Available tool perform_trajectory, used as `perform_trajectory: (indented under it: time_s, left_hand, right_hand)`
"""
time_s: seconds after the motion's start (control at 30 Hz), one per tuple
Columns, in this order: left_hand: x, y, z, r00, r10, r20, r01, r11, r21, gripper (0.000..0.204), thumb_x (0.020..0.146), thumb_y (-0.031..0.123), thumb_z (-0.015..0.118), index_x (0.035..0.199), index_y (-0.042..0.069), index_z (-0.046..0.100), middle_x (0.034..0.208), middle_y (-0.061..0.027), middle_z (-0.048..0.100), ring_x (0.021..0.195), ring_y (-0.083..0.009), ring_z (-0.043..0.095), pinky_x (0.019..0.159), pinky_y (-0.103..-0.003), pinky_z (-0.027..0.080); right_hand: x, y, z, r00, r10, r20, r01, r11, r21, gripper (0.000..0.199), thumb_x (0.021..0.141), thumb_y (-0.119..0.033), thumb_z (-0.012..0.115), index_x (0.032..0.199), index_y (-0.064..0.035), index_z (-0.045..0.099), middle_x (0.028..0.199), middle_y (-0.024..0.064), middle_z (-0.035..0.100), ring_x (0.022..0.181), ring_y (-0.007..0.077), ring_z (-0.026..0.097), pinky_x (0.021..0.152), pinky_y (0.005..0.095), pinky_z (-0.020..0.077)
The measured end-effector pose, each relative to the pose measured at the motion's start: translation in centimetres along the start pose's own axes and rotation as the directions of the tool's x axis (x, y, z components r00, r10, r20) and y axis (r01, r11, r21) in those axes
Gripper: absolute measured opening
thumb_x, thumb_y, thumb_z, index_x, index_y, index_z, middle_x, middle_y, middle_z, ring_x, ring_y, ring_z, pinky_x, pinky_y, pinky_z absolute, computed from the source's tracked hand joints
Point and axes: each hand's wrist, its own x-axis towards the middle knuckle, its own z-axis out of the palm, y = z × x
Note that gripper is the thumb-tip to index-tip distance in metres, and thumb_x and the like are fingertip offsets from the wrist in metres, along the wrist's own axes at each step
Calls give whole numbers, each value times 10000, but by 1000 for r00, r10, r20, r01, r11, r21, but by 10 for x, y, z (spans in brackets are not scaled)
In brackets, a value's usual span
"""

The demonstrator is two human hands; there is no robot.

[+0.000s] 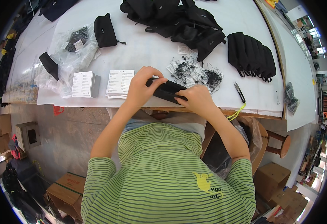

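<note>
A workshop for soft goods, as its stock suggests: black pouches (251,54) line up in a row and dark fabric bags (178,22) lie heaped across a broad white surface (137,52), sharing it with stacks of printed white cards (82,84), a tangle of black strings (212,78) and a pair of snips (239,92) on a yellow cord. Cardboard cartons (271,181) stand on the hard grey floor (74,128), a wooden stool (281,145) sits near the surface's right end, and more dark goods (23,198) are piled at left.
</note>
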Motion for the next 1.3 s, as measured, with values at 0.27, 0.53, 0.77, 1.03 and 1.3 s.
perform_trajectory:
  time_s: [0.27, 0.53, 0.77, 1.03, 1.3]
  left_hand:
    - [-20, 3, 4, 979, 108, 173, -149, 959, 240, 221, 795, 268, 683, 945, 109, 647, 1050, -54, 583, 1016, -233, 516, 915, -376, 342]
    - [-25, -12, 11, 975, 146, 165, -190, 937, 294, 194, 780, 172, 682, 963, 122, 644, 918, -46, 547, 949, -235, 511, 888, -374, 346]
    - [-26, -7, 14, 986, 143, 83, -161, 946, 282, 146, 772, 168, 693, 910, 152, 652, 1084, -45, 518, 1044, -283, 454, 894, -394, 341]
    - [-45, -5, 16, 907, -80, -413, 95, 995, 17, 553, 749, 154, 758, 1208, 84, 458, 1300, -119, 365, 1144, -258, 408, 948, -377, 338]
    - [-42, 34, 14, 741, -613, 274, 383, 51, -922, 617, 791, 91, 706, 1313, 52, 379, 1217, -85, 508, 1151, -218, 496, 984, -367, 403]
  right_hand:
    - [-5, 5, 7, 990, -34, -134, 44, 996, 72, 159, 781, -254, 690, 876, -127, 708, 585, 83, 597, 544, 261, 583, 518, 365, 443]
    - [-13, 2, 6, 945, 232, -229, -201, 968, 152, 243, 807, -280, 700, 1018, -160, 683, 520, 68, 503, 478, 233, 512, 480, 339, 390]
    - [-25, 7, 3, 952, 281, -121, -243, 936, 256, 268, 786, -324, 708, 990, -151, 697, 629, 77, 616, 521, 232, 559, 526, 334, 436]
    - [-26, -3, 0, 806, 559, -195, -356, 721, 595, 178, 772, -176, 751, 914, -70, 731, 477, -22, 371, 447, 76, 302, 455, 241, 259]
    - [-24, -51, -7, 780, 606, -154, -229, 506, 832, 189, 768, -117, 756, 927, -26, 709, 510, -85, 290, 496, 16, 248, 473, 211, 193]
